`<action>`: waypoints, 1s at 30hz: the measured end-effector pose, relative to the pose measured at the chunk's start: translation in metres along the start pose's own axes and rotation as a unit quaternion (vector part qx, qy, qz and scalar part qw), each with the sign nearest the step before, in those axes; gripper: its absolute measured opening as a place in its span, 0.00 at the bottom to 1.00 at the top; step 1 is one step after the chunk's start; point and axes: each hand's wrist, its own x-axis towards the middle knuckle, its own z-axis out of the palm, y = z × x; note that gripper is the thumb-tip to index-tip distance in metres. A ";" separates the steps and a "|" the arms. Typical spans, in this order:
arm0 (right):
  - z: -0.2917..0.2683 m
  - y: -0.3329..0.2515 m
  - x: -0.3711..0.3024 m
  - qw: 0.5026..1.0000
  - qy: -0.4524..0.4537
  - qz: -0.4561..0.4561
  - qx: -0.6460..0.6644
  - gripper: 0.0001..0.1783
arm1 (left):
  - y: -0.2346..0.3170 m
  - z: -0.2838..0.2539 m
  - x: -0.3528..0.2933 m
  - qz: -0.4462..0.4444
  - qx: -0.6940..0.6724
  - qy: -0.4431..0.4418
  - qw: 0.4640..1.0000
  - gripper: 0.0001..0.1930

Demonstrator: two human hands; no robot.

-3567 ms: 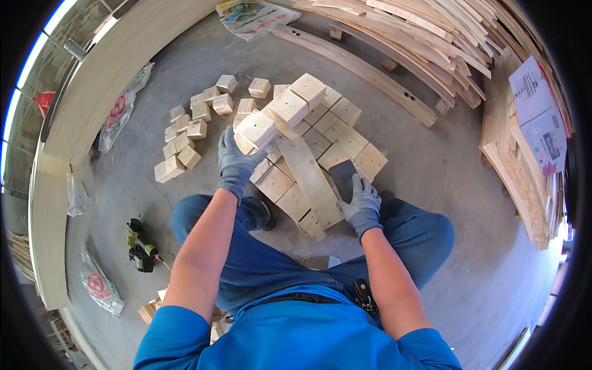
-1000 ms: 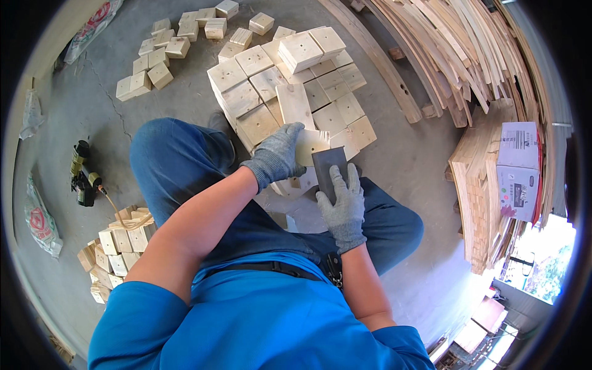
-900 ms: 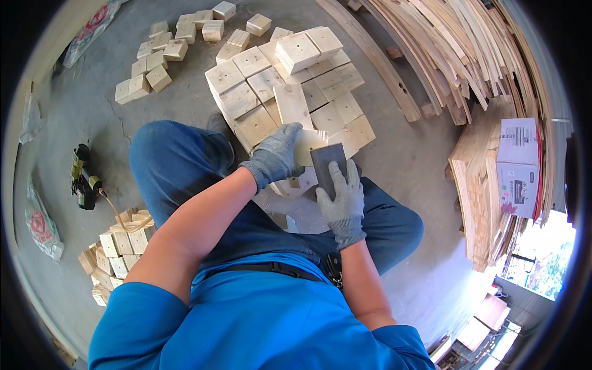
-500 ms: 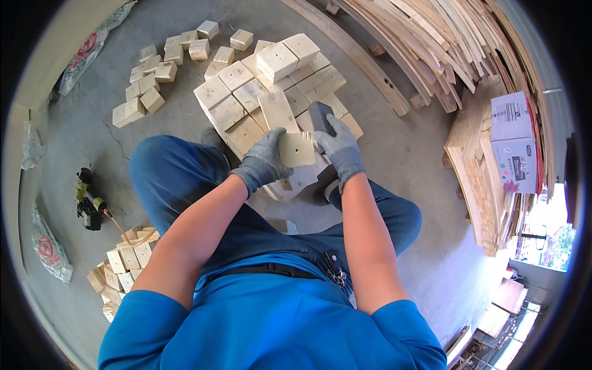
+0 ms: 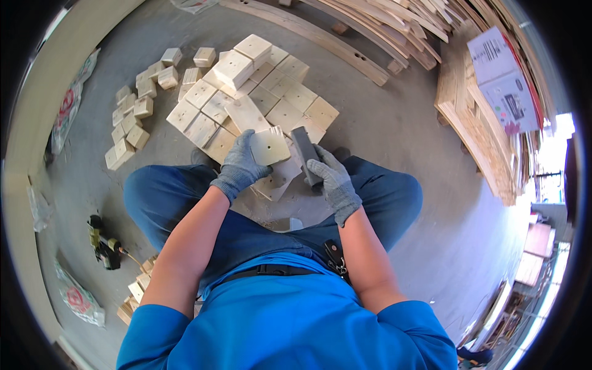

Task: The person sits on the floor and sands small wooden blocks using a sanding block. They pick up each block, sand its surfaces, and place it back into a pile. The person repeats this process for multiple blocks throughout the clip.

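Both of my hands wear grey knit gloves. My left hand (image 5: 239, 163) grips a pale wooden block (image 5: 269, 147) with a small dark hole in its face. A dark grey sanding block (image 5: 303, 152) is in my right hand (image 5: 334, 180), tilted, just to the right of the wooden block with a small gap between them. Beyond my hands, many square wooden blocks (image 5: 285, 113) stand packed side by side. On top of them lie two stacked-up blocks (image 5: 235, 68) and a flat wooden piece (image 5: 245, 116). Part of the low surface under my hands is hidden.
Loose wooden blocks (image 5: 136, 137) lie on the floor at the far left. A nail gun (image 5: 106, 245) with a hose rests at the left, near more blocks (image 5: 137, 288). Long boards (image 5: 320, 37), a wooden stack (image 5: 472, 117) and a carton (image 5: 509, 83) stand at the right.
The sanding block has come away from the wooden block's edge and turned more upright. My head view has shifted, so the surroundings sit differently in the picture.
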 end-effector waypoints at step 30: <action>0.013 -0.008 -0.037 0.905 0.012 -0.137 -0.403 0.41 | -0.001 0.005 -0.001 0.019 0.032 0.005 0.999 0.63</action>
